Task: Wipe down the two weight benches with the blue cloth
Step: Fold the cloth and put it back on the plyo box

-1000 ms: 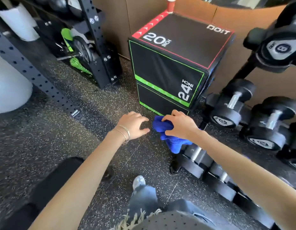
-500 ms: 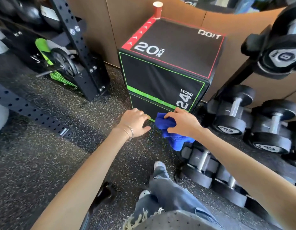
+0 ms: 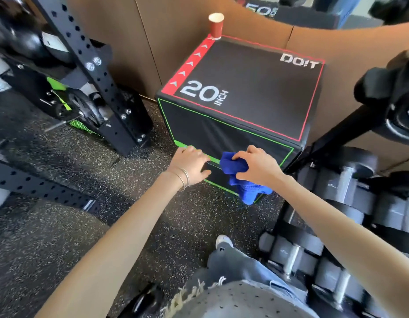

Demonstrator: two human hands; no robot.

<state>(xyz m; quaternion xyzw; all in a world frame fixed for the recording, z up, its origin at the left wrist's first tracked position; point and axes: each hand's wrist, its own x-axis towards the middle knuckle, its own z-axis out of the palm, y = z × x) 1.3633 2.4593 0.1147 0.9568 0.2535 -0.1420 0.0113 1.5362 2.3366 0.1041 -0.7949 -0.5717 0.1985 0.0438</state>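
Observation:
The blue cloth [image 3: 250, 192] is bunched up, and my right hand [image 3: 259, 167] grips its upper part while the rest hangs below the fist. The cloth is held in the air in front of the lower face of a black plyo box [image 3: 249, 88]. Just left of the cloth, my left hand [image 3: 192, 165] hovers with loosely curled fingers and holds nothing. No weight bench shows clearly in the head view.
A red paper cup [image 3: 216, 25] stands on the box's far corner. A dumbbell rack [image 3: 336, 203] fills the right side. A black perforated rack upright [image 3: 95, 72] with plates stands at left. Speckled rubber floor [image 3: 61, 226] lies between them.
The view has moved forward, closer to the plyo box. Both hands stay close together with the cloth still gripped. The black padded shape at the lower left has left the view.

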